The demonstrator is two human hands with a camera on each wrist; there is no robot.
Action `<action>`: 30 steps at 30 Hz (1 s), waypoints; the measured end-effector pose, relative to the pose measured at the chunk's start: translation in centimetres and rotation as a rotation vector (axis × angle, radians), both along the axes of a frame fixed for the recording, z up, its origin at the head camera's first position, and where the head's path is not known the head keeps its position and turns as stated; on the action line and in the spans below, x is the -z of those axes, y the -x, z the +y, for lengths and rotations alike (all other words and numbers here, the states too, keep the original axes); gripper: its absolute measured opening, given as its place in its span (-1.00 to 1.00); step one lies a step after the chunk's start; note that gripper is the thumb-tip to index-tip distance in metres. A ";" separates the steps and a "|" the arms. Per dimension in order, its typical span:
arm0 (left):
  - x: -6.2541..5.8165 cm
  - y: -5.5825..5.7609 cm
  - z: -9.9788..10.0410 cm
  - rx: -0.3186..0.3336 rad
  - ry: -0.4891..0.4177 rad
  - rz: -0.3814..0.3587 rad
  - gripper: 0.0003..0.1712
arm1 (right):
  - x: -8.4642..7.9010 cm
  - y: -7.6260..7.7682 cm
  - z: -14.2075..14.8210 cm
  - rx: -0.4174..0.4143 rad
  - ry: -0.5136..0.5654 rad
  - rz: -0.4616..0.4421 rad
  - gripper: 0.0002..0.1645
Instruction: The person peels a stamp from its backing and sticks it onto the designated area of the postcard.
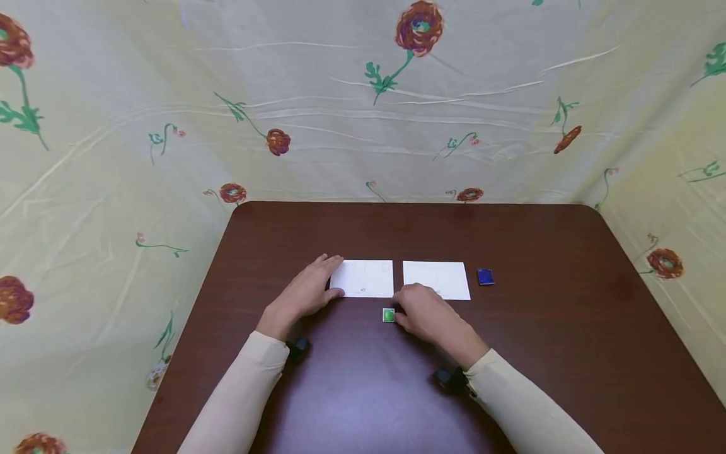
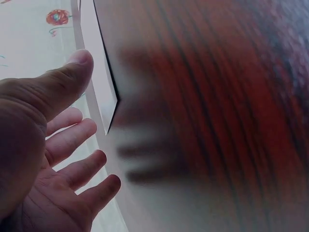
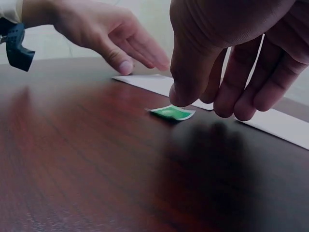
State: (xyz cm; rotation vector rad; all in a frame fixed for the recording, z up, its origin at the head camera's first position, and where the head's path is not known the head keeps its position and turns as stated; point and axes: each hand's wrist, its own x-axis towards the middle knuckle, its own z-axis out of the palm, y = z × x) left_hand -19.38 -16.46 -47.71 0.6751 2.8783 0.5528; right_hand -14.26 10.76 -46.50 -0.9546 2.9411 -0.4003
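Note:
Two white postcard-like cards lie side by side, the left card [image 1: 363, 279] and the right card [image 1: 437, 277]. My left hand [image 1: 309, 285] is at the left card's left edge, thumb by its near corner; in the left wrist view its fingers [image 2: 86, 170] are spread and relaxed. A small green stamp [image 1: 388, 314] with a white border lies below the gap between the cards, its edges curling up in the right wrist view. My right hand [image 1: 428, 313] hovers low over the table, thumb tip [image 3: 181, 96] right at the stamp's edge, with the index finger held apart from it.
A small dark blue square item [image 1: 485, 276] lies right of the right card. The brown wooden table [image 1: 539, 353] has rounded far corners and ends at a flower-patterned curtain [image 1: 317, 126]. Each wrist wears a dark band below a cream sleeve.

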 end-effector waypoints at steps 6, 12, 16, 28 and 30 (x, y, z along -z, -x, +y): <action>0.3 0.2 0.0 -0.007 0.006 -0.004 -0.14 | 0.6 -0.2 -0.8 0.027 0.026 -0.003 -0.85; 0.5 0.3 -0.1 -0.020 0.025 -0.016 -0.10 | 1.1 -0.4 -1.4 0.053 0.013 -0.010 -0.86; 0.5 0.3 -0.2 -0.030 0.045 -0.036 -0.06 | 1.3 -0.4 -1.4 0.067 0.006 0.015 -0.85; 0.6 0.6 -0.4 -0.047 0.088 -0.027 -0.04 | 1.4 -0.5 -1.5 0.075 -0.009 0.029 -0.87; 0.6 0.6 -0.4 -0.046 0.093 -0.030 -0.04 | 1.4 -0.5 -1.5 0.080 -0.009 0.030 -0.86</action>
